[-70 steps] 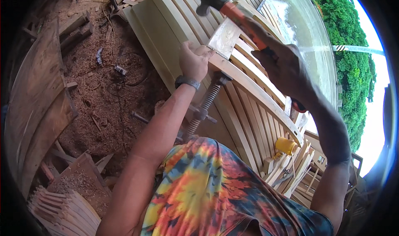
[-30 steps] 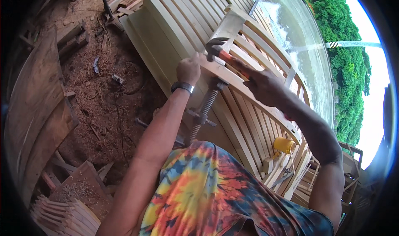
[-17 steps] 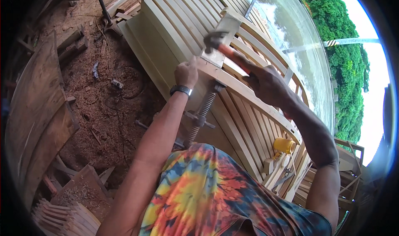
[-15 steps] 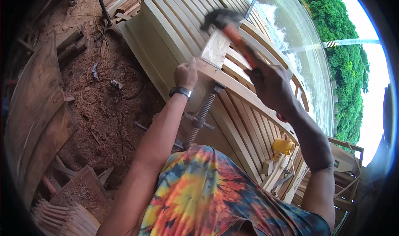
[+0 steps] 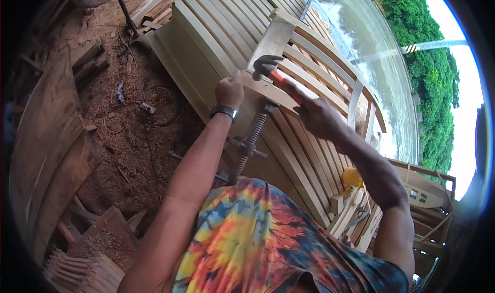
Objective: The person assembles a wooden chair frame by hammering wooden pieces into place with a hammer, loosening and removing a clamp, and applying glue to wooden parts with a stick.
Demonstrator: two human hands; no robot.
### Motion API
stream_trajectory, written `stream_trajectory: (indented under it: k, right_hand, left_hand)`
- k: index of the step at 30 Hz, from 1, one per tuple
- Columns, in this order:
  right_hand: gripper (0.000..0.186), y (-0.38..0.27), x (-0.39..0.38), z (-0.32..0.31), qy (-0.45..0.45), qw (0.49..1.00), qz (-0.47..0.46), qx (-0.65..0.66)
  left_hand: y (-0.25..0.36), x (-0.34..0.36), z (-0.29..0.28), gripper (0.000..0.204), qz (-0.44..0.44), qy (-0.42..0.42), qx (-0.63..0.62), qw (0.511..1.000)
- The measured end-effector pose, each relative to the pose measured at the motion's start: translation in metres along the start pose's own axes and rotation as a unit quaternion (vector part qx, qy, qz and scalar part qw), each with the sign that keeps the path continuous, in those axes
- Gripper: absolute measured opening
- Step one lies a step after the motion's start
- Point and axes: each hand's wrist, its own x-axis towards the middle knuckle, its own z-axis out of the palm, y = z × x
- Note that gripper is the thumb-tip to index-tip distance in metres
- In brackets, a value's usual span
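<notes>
My right hand (image 5: pixel 320 118) grips a claw hammer (image 5: pixel 281 80) by its orange and black handle. The hammer's dark head is low over the corner of a slatted wooden frame (image 5: pixel 309 72), next to my left hand. Closed into a fist, my left hand (image 5: pixel 229 92) sits against the end of the frame's near rail (image 5: pixel 268 90); what its fingers hold, if anything, is hidden. A metal screw clamp (image 5: pixel 252 133) with a threaded rod stands under that rail, just right of my left forearm.
Long slatted wooden panels (image 5: pixel 221 22) lie beneath and beyond the frame. To the right are a yellow cup (image 5: pixel 352 177) and a pair of scissors (image 5: pixel 356 218) among wood pieces. Shavings cover the ground at left, beside a curved plywood sheet (image 5: pixel 51 153). Water lies beyond.
The hammer, blurred and raised half a second ago, has come down and nearer to my left hand along with my right hand. My left hand has hardly moved.
</notes>
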Motion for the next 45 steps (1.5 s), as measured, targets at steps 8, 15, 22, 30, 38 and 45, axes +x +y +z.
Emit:
stream_trajectory:
  k: [8,15,22,30,38,45]
  right_hand:
    - [0.069,0.014,-0.011,0.008,0.148,0.987,-0.043,0.054]
    - [0.055,0.052,-0.107,0.046,0.197,0.966,0.089,0.140]
    - [0.019,0.084,-0.259,0.197,0.091,0.862,0.360,0.346]
    - [0.050,0.132,-0.360,0.259,0.100,0.782,0.412,0.456]
    - [0.037,0.206,-0.415,0.278,0.107,0.790,0.413,0.440]
    - [0.042,0.237,-0.430,0.297,0.091,0.790,0.386,0.467]
  left_hand:
    - [-0.017,0.009,0.011,0.063,0.025,0.018,-0.019,0.999]
    - [-0.026,0.019,0.003,0.052,0.020,-0.006,-0.070,0.997]
    - [0.064,-0.008,0.007,0.036,0.257,0.136,0.038,0.956]
    - [0.163,-0.221,0.210,0.035,0.398,-0.308,-0.017,0.864]
    - [0.168,-0.353,0.433,0.022,0.632,-0.490,0.113,0.590]
    - [0.187,-0.358,0.635,0.044,0.743,-0.506,0.198,0.390]
